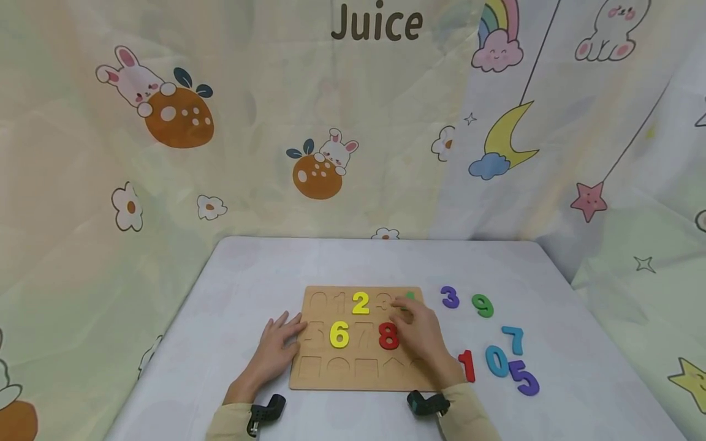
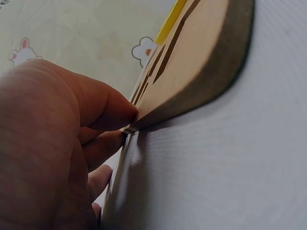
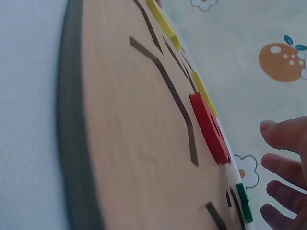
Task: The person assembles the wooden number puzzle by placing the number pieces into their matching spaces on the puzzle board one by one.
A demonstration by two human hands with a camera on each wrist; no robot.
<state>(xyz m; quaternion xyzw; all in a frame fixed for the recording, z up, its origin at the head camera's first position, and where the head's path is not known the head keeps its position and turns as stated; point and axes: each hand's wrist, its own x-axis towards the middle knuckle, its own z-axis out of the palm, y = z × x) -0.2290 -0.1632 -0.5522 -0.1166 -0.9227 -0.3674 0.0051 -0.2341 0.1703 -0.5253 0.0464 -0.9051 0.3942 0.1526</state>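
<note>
A wooden number puzzle board lies on the table. My left hand is at its left edge, fingers spread and fairly straight; thumb and fingertips touch the board's rim. Over the board's right side my right hand hovers, fingers loosely bent and apart, with nothing between them in the right wrist view. Just left of its fingers is a red 8, which stands proud of the board. Beyond the fingertips a green piece shows, partly hidden by the hand. A yellow 2 and yellow 6 are also on the board.
Right of the board lie a purple 3, green 9, blue 7, blue 0, purple 5 and red 1, close to the right wrist. A printed curtain hangs behind the white table.
</note>
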